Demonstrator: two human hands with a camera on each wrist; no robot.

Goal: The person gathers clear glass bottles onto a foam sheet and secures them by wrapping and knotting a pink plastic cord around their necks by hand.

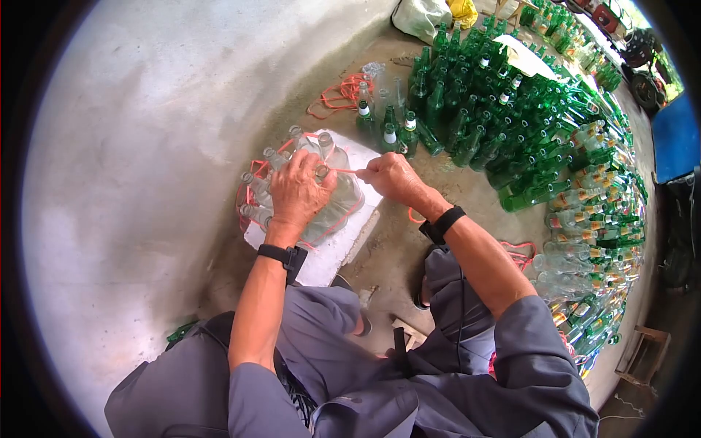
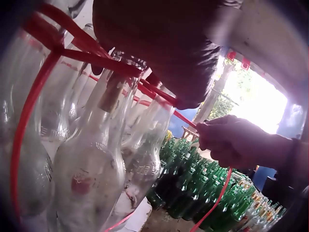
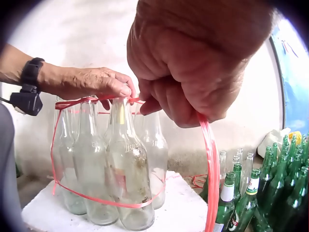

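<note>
Left hand (image 1: 299, 190) pinching the red strap (image 3: 211, 174) by the mouth of one of the clear bottles (image 3: 129, 169), I am drawing it taut with my right hand (image 1: 394, 179), fingers curled round it. These bottles are standing bundled on a white slab (image 3: 186, 210), near green bottles (image 1: 475, 102).

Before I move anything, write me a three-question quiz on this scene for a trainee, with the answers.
1. Multiple choice: what does the right hand grip?
A) A glass bottle
B) The red strap
C) A cloth

2. True or false: the clear bottles stand upright on the white block.

3. Fill in the blank (necks or bases): the left hand is at the ____ of the clear bottles.

Key: 1. B; 2. True; 3. necks
</note>
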